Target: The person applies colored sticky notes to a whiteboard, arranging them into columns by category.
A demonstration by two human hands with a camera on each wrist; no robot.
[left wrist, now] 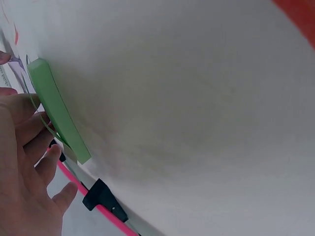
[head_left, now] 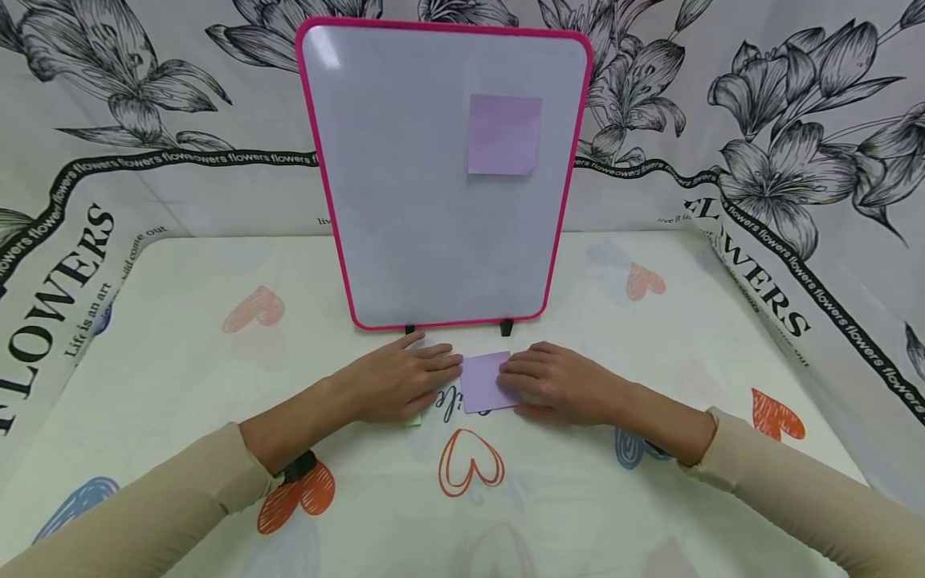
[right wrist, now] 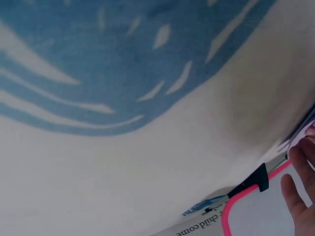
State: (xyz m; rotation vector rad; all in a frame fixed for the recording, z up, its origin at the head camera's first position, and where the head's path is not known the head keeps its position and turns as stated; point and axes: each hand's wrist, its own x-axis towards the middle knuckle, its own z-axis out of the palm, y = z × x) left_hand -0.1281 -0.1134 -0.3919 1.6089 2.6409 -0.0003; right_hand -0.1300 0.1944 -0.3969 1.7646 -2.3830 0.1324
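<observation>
My left hand (head_left: 408, 377) lies over a green sticky-note pad (left wrist: 56, 110), its fingers extended. In the head view only a corner of that pad shows; in the left wrist view a thin top sheet (left wrist: 42, 120) bends away from it beside the fingers. Between the hands is a square purple sticky note (head_left: 484, 381). My right hand (head_left: 556, 381) pinches it at the right edge, and my left fingertips come close to its left edge. The right wrist view catches only part of my right hand (right wrist: 301, 182) at its edge.
A whiteboard (head_left: 433, 209) with a pink frame stands behind the hands on black feet (head_left: 507, 327). Another purple sticky note (head_left: 504, 135) is stuck on its upper right. Under everything lies a white cloth (head_left: 181, 385) printed with hearts; flower-patterned fabric rises at the back.
</observation>
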